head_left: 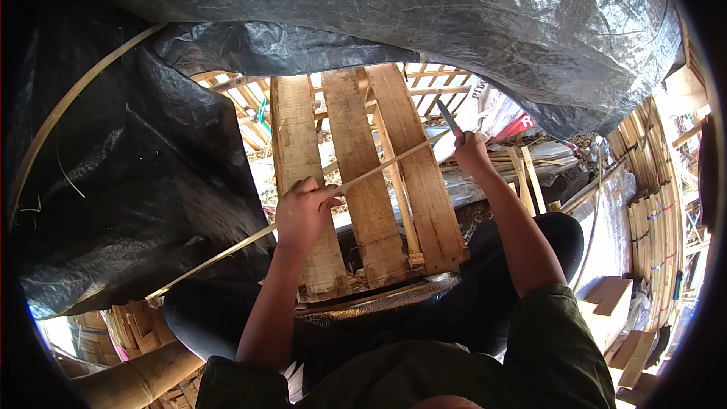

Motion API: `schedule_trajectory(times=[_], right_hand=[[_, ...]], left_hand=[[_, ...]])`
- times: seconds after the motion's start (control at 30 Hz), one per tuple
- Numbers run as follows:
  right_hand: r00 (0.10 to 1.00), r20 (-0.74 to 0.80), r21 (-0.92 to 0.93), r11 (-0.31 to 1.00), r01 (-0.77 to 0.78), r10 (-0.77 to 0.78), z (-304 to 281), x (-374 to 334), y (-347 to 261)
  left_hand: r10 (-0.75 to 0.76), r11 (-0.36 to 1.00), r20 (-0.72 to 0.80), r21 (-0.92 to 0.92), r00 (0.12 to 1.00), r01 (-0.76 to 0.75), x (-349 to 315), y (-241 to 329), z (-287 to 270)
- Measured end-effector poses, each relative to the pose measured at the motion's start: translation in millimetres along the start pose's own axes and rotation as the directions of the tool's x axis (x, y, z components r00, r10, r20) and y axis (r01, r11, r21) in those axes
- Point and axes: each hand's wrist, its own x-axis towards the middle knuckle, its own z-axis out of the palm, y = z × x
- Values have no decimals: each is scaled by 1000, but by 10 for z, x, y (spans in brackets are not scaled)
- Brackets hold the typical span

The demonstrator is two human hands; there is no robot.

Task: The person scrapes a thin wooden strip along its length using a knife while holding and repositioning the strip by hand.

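Note:
My left hand (301,216) is closed around a long, thin bamboo strip (386,164). The strip slants from the lower left, across a slatted wooden bench (360,178), up to the right. In my right hand (472,153) is a knife (447,116), its blade pointing up and away from me. The strip's far end comes close to the knife and right hand; whether they touch, I cannot tell. Both forearms reach over the bench, which stands between my legs.
Black plastic sheeting (113,174) hangs at the left and overhead. Bundled bamboo strips (653,220) stand at the right. A white and red sack (503,115) lies beyond the knife. A thick bamboo pole (140,379) lies at lower left, and cut wood pieces (609,295) at lower right.

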Motion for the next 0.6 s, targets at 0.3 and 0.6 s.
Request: schedule_trajectory(times=[0.3,0.6], right_hand=[[998,-53,-18,1000,17,-18,-58,-168,-197],[1000,-26,-9,1000,-1,1,-108,4,-132]], left_hand=[[-22,996,-62,83,998,27,-1,14,82],[-109,993,-1,33,994,109,79,26,-4]])
